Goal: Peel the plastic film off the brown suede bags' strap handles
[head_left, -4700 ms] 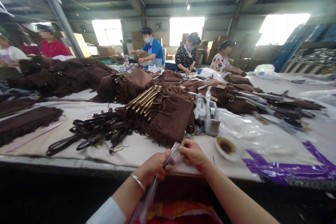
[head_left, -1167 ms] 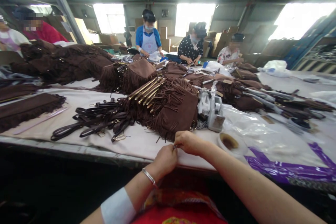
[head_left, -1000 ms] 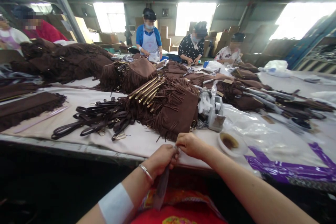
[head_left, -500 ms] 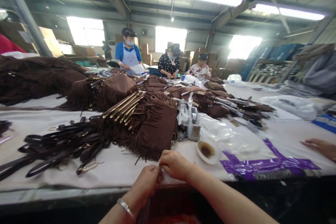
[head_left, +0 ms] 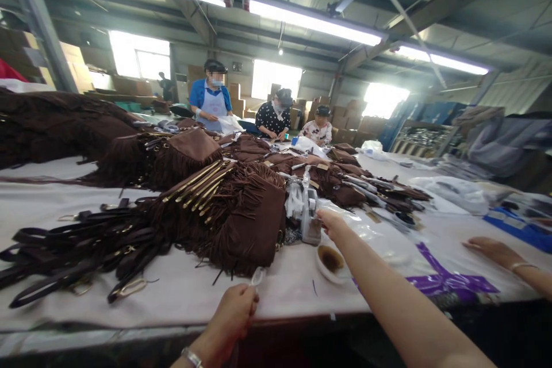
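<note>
My left hand (head_left: 236, 311) is closed near the table's front edge, on a small whitish, see-through piece (head_left: 257, 277) whose looped end sticks up above the fingers. My right hand (head_left: 331, 223) reaches forward to the grey tape dispenser (head_left: 311, 221), its fingers drawn together at the right side. Whatever is between those fingertips is too small to make out. A brown fringed bag (head_left: 256, 227) lies just beyond my left hand. Below my right hand sits a white bowl (head_left: 342, 279) with a dark brown substance inside.
Dark straps (head_left: 99, 247) with metal clasps lie at the left. Brown bags (head_left: 190, 146) are heaped across the middle. Purple tape (head_left: 448, 282) and another person's hand (head_left: 495, 250) are at the right, by a blue tray (head_left: 517, 227). Several people work across the table.
My hands have parted. My right hand has moved forward to the tape dispenser, while my left stays low near the edge with the whitish piece. The view has shifted slightly right.
</note>
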The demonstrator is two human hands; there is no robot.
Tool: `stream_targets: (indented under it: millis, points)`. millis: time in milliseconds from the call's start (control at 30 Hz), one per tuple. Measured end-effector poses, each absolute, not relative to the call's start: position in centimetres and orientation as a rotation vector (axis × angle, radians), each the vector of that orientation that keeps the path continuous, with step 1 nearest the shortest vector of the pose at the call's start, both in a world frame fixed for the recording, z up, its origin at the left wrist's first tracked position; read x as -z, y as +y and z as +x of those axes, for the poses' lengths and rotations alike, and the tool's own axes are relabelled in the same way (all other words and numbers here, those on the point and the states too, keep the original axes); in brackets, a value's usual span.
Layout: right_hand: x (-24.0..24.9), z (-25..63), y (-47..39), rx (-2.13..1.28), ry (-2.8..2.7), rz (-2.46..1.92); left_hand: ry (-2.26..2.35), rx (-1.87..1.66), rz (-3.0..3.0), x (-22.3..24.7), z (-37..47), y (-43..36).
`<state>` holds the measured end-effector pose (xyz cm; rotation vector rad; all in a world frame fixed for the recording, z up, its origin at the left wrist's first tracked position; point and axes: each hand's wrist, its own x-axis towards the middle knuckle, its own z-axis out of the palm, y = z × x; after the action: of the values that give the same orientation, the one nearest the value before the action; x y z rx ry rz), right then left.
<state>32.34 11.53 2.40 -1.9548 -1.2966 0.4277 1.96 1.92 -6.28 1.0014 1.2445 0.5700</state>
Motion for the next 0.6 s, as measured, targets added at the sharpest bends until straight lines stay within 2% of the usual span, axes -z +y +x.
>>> stream_targets:
  millis: [167,367,600]
  points:
    - [-0.4,31.6,10.1,-0.335,-1.075,-2.023,1.242,-0.574,0.999,6.4,1.6,2.0]
    - [1.9,30.4,7.6,-0.37,-1.115,-2.06,1.232,-0.541,0.978,5.5,1.7,1.9]
    - [-0.8,31.5,8.4,-0.241,-1.359,-2.183,1.298,-0.591,1.097,6.3,1.8,1.6]
